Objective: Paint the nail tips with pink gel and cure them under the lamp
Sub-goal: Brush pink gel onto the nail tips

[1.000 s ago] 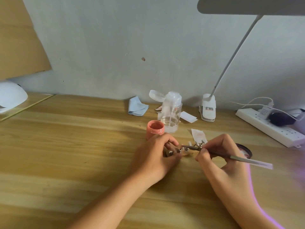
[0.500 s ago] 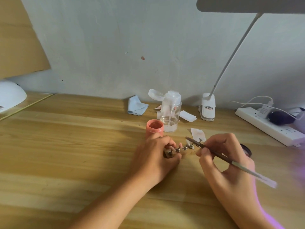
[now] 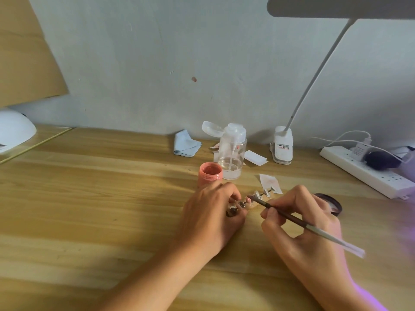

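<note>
nail tips: row on a small metal nail tip holder [image 3: 258, 195], on the wooden table [image 3: 89, 198], centre-right, between the two hands. The tip next to the left hand looks pink [image 3: 248, 200]; the others are too small to judge.
brush [image 3: 292, 217]: bristle end on that pink tip, handle slanting back to the right, far end blurred.
right hand [image 3: 305, 230]: pen grip, thumb and forefinger pinched on the brush shaft, other fingers curled under.
left hand [image 3: 211, 218]: knuckles up, fingers curled round the near end of the holder, pinning it to the table.
pink gel jar [image 3: 210, 173]: open, upright, just behind the left hand.
dark lid [image 3: 332, 204]: flat on the table, partly behind the right hand.
clear pump bottle [image 3: 231, 153]: cap flipped open, just behind the jar.
blue cloth [image 3: 186, 143]: crumpled, by the wall.
paper scraps [image 3: 268, 180]: around the bottle and behind the holder.
desk lamp clip base [image 3: 283, 145]: right of the bottle.
power strip [image 3: 368, 172]: far right, plugs in.
white curing lamp [image 3: 13, 131]: far left edge, well apart from the tips.
</note>
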